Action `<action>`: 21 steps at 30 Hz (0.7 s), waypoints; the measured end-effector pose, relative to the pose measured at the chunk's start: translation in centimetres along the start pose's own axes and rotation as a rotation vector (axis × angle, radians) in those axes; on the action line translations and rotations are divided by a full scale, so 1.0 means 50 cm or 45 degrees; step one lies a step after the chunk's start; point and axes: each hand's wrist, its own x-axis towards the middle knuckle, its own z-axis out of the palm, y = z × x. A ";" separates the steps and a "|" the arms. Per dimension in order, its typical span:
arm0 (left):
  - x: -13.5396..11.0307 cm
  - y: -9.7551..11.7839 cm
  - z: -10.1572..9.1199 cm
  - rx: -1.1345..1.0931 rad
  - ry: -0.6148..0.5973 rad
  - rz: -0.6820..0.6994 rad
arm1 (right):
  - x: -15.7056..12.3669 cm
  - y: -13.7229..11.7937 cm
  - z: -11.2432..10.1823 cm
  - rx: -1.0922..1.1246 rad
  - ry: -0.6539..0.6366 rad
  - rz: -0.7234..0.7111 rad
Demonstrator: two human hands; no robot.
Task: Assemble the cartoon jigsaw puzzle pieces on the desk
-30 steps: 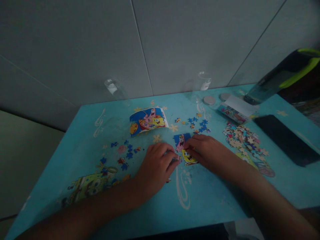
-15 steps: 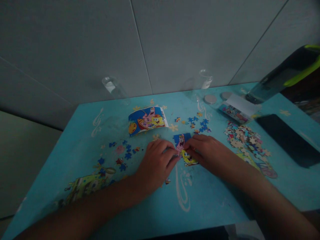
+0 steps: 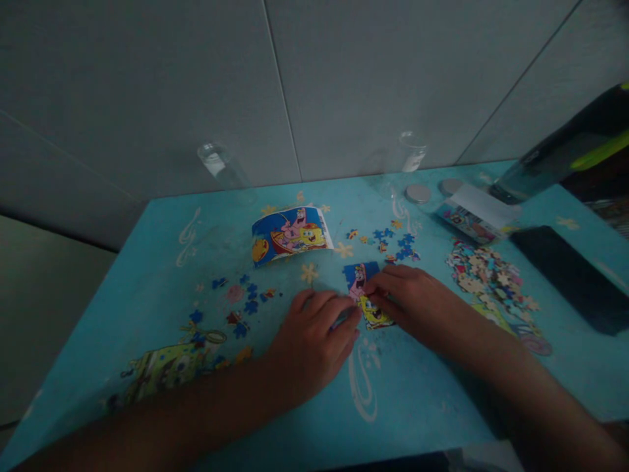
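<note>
A partly joined jigsaw puzzle [image 3: 358, 273] with a pink starfish and a yellow sponge character lies flat on the table. My right hand [image 3: 417, 298] is at its right side, fingertips closed on the joined pieces and covering part of them. My left hand [image 3: 317, 337] is curled at the lower left edge of the puzzle, its fingertips drawn together; whatever is between them is hidden. Behind the puzzle lies a curled picture sheet [image 3: 292, 236] with the same characters. Loose blue pieces [image 3: 405, 246] are scattered at the upper right, and more blue pieces [image 3: 250, 305] lie left of my left hand.
A heap of mixed pieces [image 3: 491, 272] lies right, near a dark phone-like slab [image 3: 572, 278] and a small printed box [image 3: 472, 213]. Two clear jars [image 3: 223, 170] stand by the wall, with round lids [image 3: 417, 193] nearby. A dark bottle [image 3: 555, 154] stands far right.
My left hand has shifted slightly down, its fingers loosening and drawing off the puzzle's lower left edge. My right hand stays on the puzzle. The view has moved a little.
</note>
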 end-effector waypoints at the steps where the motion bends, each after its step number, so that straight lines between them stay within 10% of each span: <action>1: -0.001 0.000 0.001 -0.002 -0.014 0.007 | 0.000 0.000 0.000 -0.006 -0.001 0.001; 21: -0.006 -0.004 0.003 -0.017 -0.076 0.059 | -0.001 0.001 -0.001 -0.007 -0.004 -0.007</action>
